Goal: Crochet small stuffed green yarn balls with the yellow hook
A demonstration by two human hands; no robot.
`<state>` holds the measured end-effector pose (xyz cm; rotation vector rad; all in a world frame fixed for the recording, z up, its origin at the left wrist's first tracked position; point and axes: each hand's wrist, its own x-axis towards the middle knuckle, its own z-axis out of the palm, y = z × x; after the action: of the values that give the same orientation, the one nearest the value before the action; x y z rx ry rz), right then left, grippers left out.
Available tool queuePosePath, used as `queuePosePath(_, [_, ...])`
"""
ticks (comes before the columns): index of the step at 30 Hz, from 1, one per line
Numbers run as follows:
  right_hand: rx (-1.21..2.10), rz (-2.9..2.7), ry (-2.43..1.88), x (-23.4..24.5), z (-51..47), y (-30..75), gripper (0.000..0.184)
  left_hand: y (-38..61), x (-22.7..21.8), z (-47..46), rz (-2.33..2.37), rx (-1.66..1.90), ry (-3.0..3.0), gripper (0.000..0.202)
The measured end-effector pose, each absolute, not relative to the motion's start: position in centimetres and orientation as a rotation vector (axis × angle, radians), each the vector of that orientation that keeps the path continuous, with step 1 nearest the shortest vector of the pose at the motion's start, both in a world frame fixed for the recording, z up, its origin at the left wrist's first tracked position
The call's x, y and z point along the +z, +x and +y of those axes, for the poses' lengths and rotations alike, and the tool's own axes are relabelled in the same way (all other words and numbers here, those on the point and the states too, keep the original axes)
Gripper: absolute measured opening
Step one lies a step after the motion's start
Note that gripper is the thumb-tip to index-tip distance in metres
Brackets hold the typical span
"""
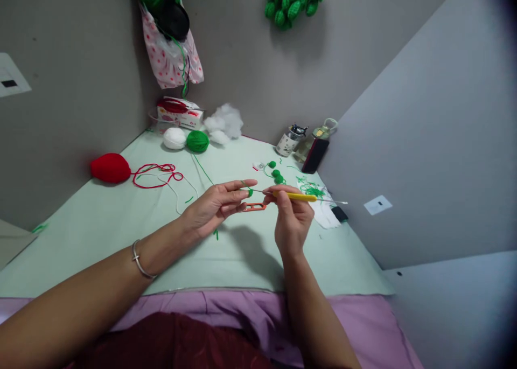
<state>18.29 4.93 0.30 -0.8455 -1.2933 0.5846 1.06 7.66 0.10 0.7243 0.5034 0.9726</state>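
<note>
Hemmed in by plain grey walls (81,89) meeting in a corner behind a pale green table top (100,234). Fitted with a white switch plate (10,81) on the left wall and a smaller white plate (377,204) low on the right. Lit softly and evenly, with faint shadows on the table.

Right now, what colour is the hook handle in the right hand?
Yellow. The crochet hook in the right hand shows best in head view.

Pale green table (100,223) bears red yarn (110,167), green yarn (197,141).
</note>
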Motion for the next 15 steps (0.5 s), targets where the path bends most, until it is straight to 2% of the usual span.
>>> queuePosePath(3, [0.737,-1.201,-0.794,0.35,5.29,18.4,0.017,1.09,0.02,7.65,0.501,0.993,0.753,0.022])
queuePosePath(5, [0.794,-1.246,-0.782,0.3,5.38,18.29,0.015,1.26,-0.02,7.54,0.503,1.011,0.774,0.027])
queuePosePath(10, [0.716,-1.413,-0.861,0.25,5.3,18.09,0.012,1.71,-0.08,7.29,0.504,1.051,0.887,0.033])
queuePosePath(15, [0.878,-1.282,-0.795,0.24,5.3,18.37,0.019,1.51,0.1,7.32,0.531,1.055,0.924,0.03])
